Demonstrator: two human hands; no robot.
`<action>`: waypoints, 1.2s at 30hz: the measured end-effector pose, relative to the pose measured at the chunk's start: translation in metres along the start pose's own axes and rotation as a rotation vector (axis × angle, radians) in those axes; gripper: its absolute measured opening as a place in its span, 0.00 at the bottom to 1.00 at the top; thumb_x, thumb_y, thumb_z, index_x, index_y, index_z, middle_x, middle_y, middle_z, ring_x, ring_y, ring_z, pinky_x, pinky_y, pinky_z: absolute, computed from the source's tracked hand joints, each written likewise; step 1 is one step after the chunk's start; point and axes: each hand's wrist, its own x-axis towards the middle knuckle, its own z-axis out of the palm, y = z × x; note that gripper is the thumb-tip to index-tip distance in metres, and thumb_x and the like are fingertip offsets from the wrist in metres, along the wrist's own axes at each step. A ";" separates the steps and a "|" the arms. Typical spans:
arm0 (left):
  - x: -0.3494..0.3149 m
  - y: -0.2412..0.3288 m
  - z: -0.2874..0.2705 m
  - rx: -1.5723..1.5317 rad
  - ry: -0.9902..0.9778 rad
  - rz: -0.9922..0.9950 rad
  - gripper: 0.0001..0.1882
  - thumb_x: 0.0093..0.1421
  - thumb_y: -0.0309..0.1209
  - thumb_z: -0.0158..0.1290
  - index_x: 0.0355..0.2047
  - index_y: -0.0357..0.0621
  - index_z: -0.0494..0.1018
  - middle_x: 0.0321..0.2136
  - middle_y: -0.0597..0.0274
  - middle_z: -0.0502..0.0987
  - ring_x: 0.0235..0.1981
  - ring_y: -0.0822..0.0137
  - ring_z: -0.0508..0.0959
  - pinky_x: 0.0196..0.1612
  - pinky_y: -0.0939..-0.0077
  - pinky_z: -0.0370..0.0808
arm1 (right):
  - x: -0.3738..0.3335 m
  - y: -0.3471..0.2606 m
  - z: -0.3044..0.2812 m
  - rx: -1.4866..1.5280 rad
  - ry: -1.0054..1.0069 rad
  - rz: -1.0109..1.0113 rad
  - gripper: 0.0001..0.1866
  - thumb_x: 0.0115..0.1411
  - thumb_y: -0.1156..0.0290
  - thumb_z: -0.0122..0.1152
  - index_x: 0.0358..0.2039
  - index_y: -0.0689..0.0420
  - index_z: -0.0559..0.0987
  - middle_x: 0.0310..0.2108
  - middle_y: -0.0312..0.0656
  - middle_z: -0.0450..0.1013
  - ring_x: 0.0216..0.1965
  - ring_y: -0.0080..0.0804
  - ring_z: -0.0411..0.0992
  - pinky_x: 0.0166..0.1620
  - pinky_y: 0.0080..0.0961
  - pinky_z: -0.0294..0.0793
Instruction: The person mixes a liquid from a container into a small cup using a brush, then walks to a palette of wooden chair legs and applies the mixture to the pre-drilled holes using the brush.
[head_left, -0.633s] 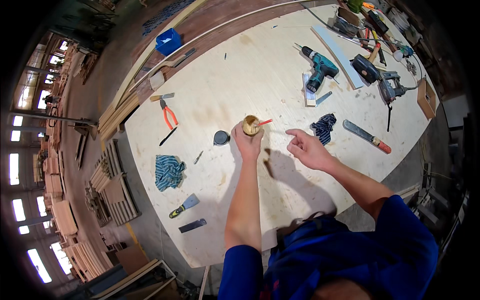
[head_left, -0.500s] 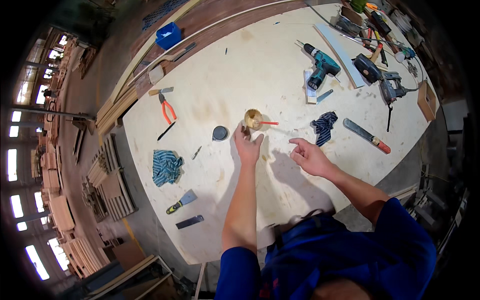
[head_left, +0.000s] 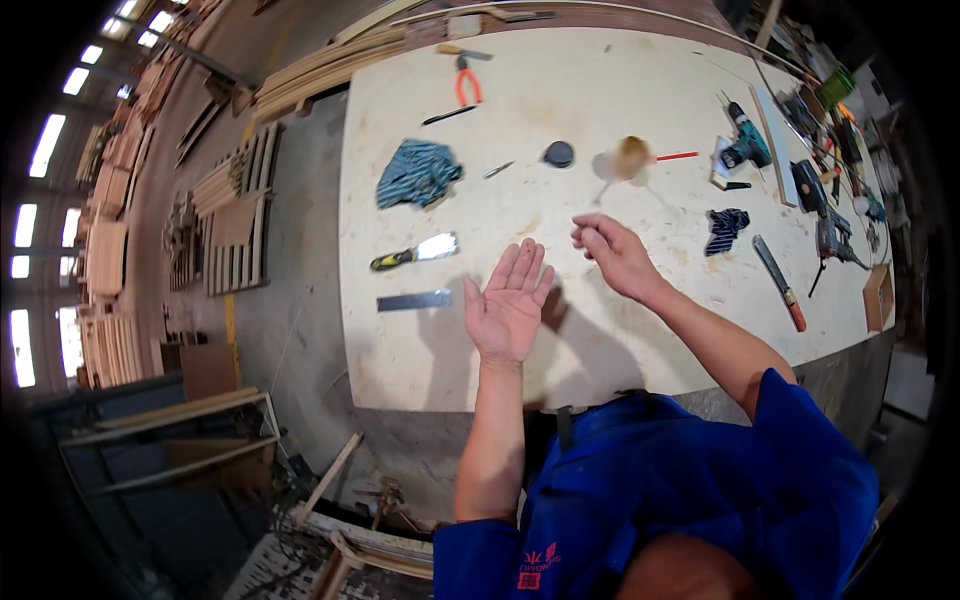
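Over pale worktop (head_left: 545, 100), noted left hand (head_left: 507, 312) palm up with fingers extended, right hand (head_left: 620, 258) half curled; cannot tell whether pinching anything. Beyond right hand, on worktop, noted blurred brownish pot (head_left: 632, 158) with red stick (head_left: 678, 156) jutting rightward.

The jar (head_left: 632, 160) is golden brown, the stick (head_left: 677, 156) red, one cloth (head_left: 418, 173) pale-striped teal, the shirt (head_left: 690, 465) blue.

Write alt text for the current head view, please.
A person's left hand is open, palm up and empty, beside the half-curled right hand above a pale table. Beyond them is a jar with a red stick; orange-handled pliers and a striped cloth lie left of it, a drill right.
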 end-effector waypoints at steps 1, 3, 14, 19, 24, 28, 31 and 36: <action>-0.015 0.013 -0.002 0.061 0.021 0.053 0.37 0.74 0.51 0.36 0.70 0.30 0.56 0.71 0.40 0.57 0.74 0.44 0.54 0.74 0.44 0.55 | 0.006 -0.013 0.022 0.029 -0.033 -0.009 0.21 0.73 0.61 0.52 0.57 0.64 0.76 0.45 0.43 0.79 0.45 0.25 0.76 0.50 0.25 0.75; -0.044 0.044 -0.007 0.190 0.064 0.163 0.31 0.75 0.44 0.43 0.68 0.30 0.61 0.68 0.40 0.63 0.72 0.45 0.60 0.73 0.46 0.59 | 0.007 -0.023 0.068 0.034 -0.100 -0.005 0.21 0.74 0.60 0.50 0.57 0.63 0.75 0.47 0.43 0.78 0.47 0.26 0.75 0.52 0.26 0.75; -0.285 0.264 -0.091 0.595 0.776 0.297 0.02 0.68 0.21 0.53 0.38 0.32 0.74 0.28 0.60 0.75 0.28 0.69 0.74 0.31 0.74 0.71 | -0.057 0.067 0.282 -0.994 -0.323 0.053 0.34 0.64 0.60 0.57 0.65 0.67 0.65 0.67 0.64 0.60 0.70 0.61 0.56 0.68 0.49 0.62; -0.392 0.359 -0.143 0.488 0.872 0.410 0.10 0.72 0.27 0.49 0.30 0.42 0.69 0.22 0.67 0.67 0.23 0.73 0.66 0.27 0.75 0.64 | -0.061 0.087 0.318 -1.274 -0.264 0.116 0.37 0.63 0.58 0.57 0.66 0.68 0.63 0.71 0.74 0.48 0.73 0.72 0.46 0.72 0.57 0.54; -0.404 0.418 -0.205 0.817 0.784 0.347 0.17 0.75 0.35 0.45 0.26 0.48 0.64 0.20 0.72 0.62 0.20 0.75 0.63 0.25 0.74 0.64 | -0.058 0.083 0.320 -1.322 -0.290 0.098 0.36 0.62 0.61 0.56 0.65 0.70 0.63 0.69 0.76 0.50 0.72 0.73 0.48 0.72 0.53 0.55; -0.343 0.459 -0.203 0.544 0.692 0.307 0.17 0.76 0.36 0.43 0.26 0.49 0.63 0.20 0.72 0.61 0.20 0.76 0.61 0.24 0.75 0.62 | -0.061 0.086 0.322 -1.286 -0.243 0.108 0.34 0.60 0.66 0.57 0.63 0.71 0.65 0.69 0.77 0.50 0.72 0.74 0.48 0.73 0.51 0.54; -0.311 0.514 -0.211 0.641 0.616 0.232 0.14 0.74 0.30 0.45 0.28 0.46 0.62 0.21 0.71 0.62 0.22 0.76 0.62 0.25 0.77 0.63 | -0.065 0.098 0.318 -1.196 -0.190 0.103 0.32 0.58 0.71 0.57 0.62 0.71 0.67 0.70 0.77 0.49 0.72 0.74 0.47 0.74 0.51 0.52; -0.272 0.610 -0.232 0.792 0.776 0.004 0.06 0.69 0.27 0.54 0.34 0.40 0.72 0.26 0.68 0.73 0.28 0.74 0.74 0.32 0.77 0.72 | -0.060 0.088 0.336 -1.266 -0.199 0.428 0.32 0.64 0.74 0.47 0.68 0.73 0.61 0.73 0.71 0.46 0.75 0.65 0.42 0.77 0.46 0.46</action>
